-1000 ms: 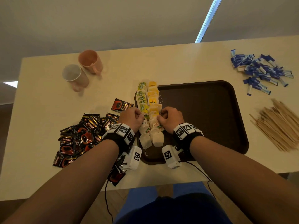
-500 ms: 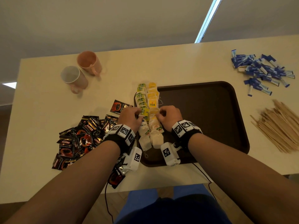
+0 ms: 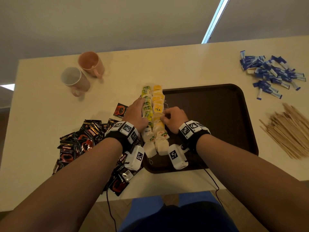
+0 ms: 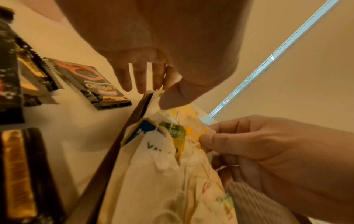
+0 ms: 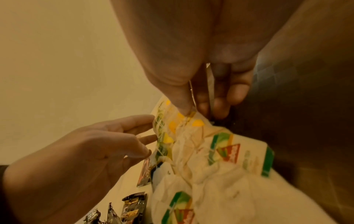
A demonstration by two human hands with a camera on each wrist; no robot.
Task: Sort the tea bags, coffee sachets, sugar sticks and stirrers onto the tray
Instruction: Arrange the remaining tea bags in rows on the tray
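Tea bags (image 3: 154, 118) in two overlapping rows, left hand (image 3: 136, 113) flat alongside, right hand (image 3: 173, 118) fingers pinching one.

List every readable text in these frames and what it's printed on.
"TEA": yellow tea bag tag on the tray.
"KOPIKO" and "SUPREMO": black coffee sachet on the table.
"YA...": white tea bag tag, rest illegible.
Green tea bag tags: print too blurred.
Sugar sticks: print too small.
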